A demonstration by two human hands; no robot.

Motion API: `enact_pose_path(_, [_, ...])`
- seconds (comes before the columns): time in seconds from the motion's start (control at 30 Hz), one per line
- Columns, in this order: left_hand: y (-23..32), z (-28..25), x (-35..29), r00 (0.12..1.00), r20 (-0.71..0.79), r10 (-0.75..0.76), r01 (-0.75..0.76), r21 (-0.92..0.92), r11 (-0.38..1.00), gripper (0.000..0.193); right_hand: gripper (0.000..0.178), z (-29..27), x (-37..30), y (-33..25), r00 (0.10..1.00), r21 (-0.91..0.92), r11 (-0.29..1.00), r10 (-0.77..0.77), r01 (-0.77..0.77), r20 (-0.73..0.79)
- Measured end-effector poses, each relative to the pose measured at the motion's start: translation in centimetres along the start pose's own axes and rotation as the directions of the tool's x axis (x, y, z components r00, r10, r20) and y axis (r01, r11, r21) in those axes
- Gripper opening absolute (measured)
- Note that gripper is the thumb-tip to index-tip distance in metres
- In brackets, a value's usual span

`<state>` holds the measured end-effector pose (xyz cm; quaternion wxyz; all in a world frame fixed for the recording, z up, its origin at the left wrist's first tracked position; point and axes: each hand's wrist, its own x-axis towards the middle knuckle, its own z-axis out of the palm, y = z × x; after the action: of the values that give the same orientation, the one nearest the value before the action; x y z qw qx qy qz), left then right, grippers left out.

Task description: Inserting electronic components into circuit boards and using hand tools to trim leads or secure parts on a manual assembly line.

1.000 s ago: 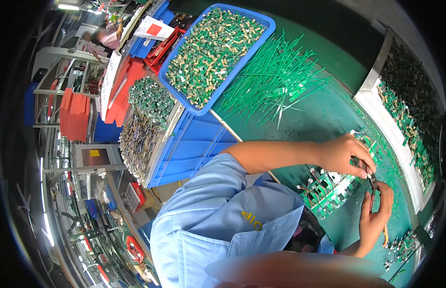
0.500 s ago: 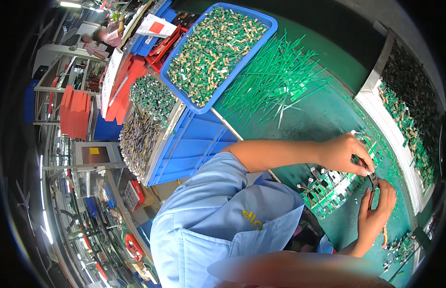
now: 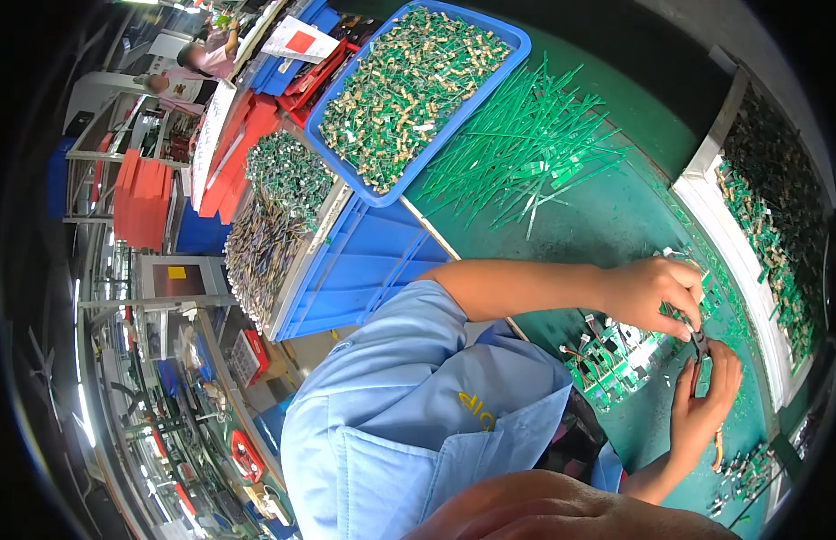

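My left hand is closed, thumb and fingertips pinched together at the jaws of a small pair of cutting pliers. What sits in that pinch is too small to make out. My right hand is wrapped round the handles of the pliers, which have dark jaws and reddish handles. Beneath and beside both hands, green circuit boards with white and black parts lie on the green bench top. The left forearm hides part of them.
A blue tray heaped with small green-and-brass parts stands beside a pile of thin green strips. Past my hands is a white-edged bin of similar pieces. A blue crate adjoins the bench; small loose parts lie near my right wrist.
My left fingers have shifted slightly and curled differently at the plier jaws. The pliers have tilted a little in my right hand. The whole view has shifted slightly.
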<state>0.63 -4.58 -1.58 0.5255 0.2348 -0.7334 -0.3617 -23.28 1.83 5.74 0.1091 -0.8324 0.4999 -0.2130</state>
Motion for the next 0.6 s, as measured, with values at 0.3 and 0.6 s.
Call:
enact_pose_path(0.3, [-0.5, 0.7, 0.6, 1.000, 0.017, 0.014, -0.014, -0.021, 1.000, 0.014, 0.041, -0.8, -0.5, 0.7, 0.999, 0.076, 0.997, 0.026, -0.029, 0.033])
enact_pose_path(0.6, [0.9, -1.9, -0.7, 0.991, 0.023, -0.132, 0.111, 0.400, 0.910, 0.025, 0.030, -1.4, 2.8, 5.9, 0.910, 0.421, 0.812, 0.403, -0.405, 0.097])
